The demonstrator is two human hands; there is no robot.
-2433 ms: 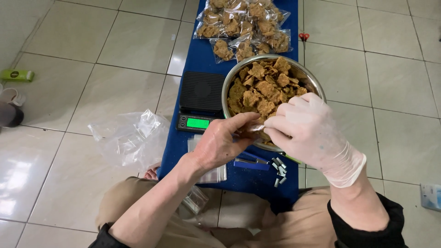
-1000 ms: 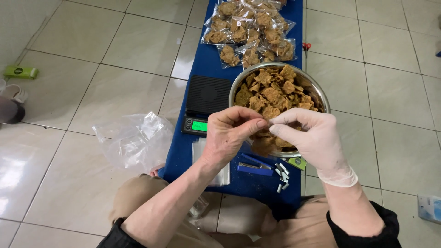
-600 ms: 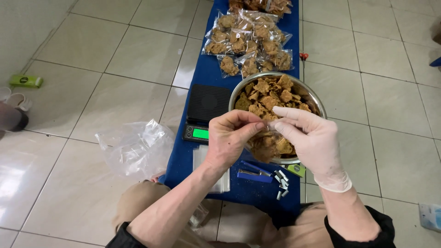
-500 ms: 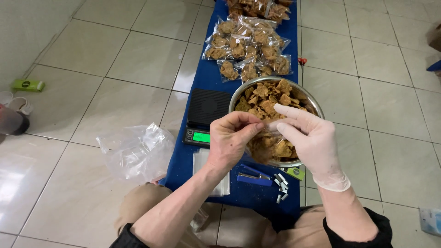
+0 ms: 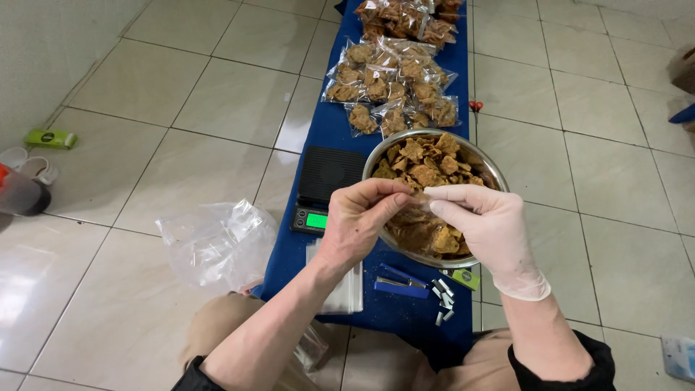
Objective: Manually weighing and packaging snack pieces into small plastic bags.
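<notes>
My bare left hand (image 5: pixel 362 221) and my white-gloved right hand (image 5: pixel 485 228) meet over the near rim of a metal bowl (image 5: pixel 492 168) full of brown fried snack pieces (image 5: pixel 423 161). Both hands pinch the top of a small clear plastic bag (image 5: pixel 423 228) that holds some of the snack and hangs between them above the bowl. A black digital scale (image 5: pixel 326 187) with a lit green display sits left of the bowl on a long blue table (image 5: pixel 329 130).
Several filled clear snack bags (image 5: pixel 394 94) lie at the table's far end. A blue stapler (image 5: pixel 402 282), loose staples (image 5: pixel 443 300) and flat empty bags (image 5: pixel 342 289) lie near me. A crumpled clear plastic bag (image 5: pixel 217 242) rests on the tiled floor to the left.
My hands lifted from the bowl's near rim and came together, now holding the small bag's top between their fingertips. The camera view shifted slightly down the table.
</notes>
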